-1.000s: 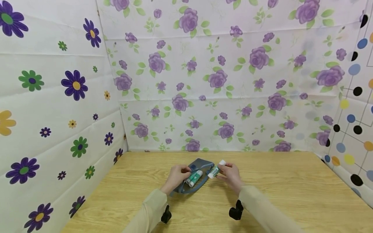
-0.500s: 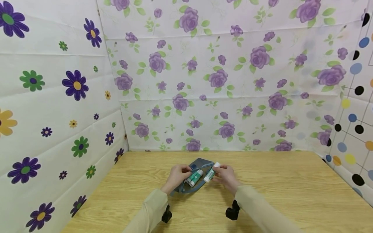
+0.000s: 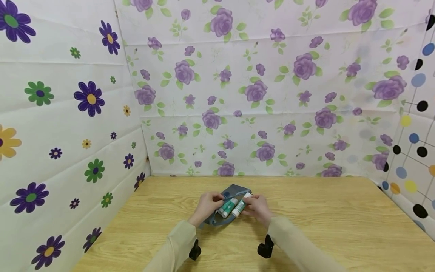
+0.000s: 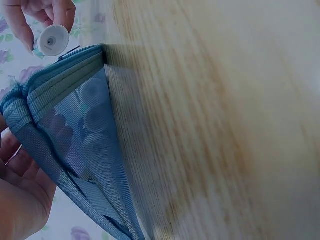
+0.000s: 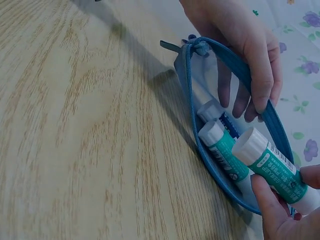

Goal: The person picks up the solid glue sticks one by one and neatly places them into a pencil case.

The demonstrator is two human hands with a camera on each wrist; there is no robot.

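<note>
A blue-grey mesh zipper pouch (image 3: 234,188) lies on the table with its mouth spread. My left hand (image 3: 206,207) pinches the far rim of that mouth between thumb and fingers, as the right wrist view shows. Between the thumb and fingers of my right hand (image 3: 259,208) is a glue stick (image 5: 275,170) with a green label and white ends, tilted over the opening. Inside lie a green glue stick (image 5: 227,155) and another with a dark blue patch (image 5: 212,111). Through the mesh (image 4: 75,145) in the left wrist view, their round ends show dimly.
Under the pouch is a wood-grain table (image 3: 323,211). Flowered cloth (image 3: 238,94) stands behind it, with more patterned cloth at left and right. Black wrist cameras (image 3: 195,250) hang beneath both sleeves.
My right hand has moved left and slightly down, bringing the glue stick from beside the pouch to over its opening. My left hand keeps its grip on the rim.
</note>
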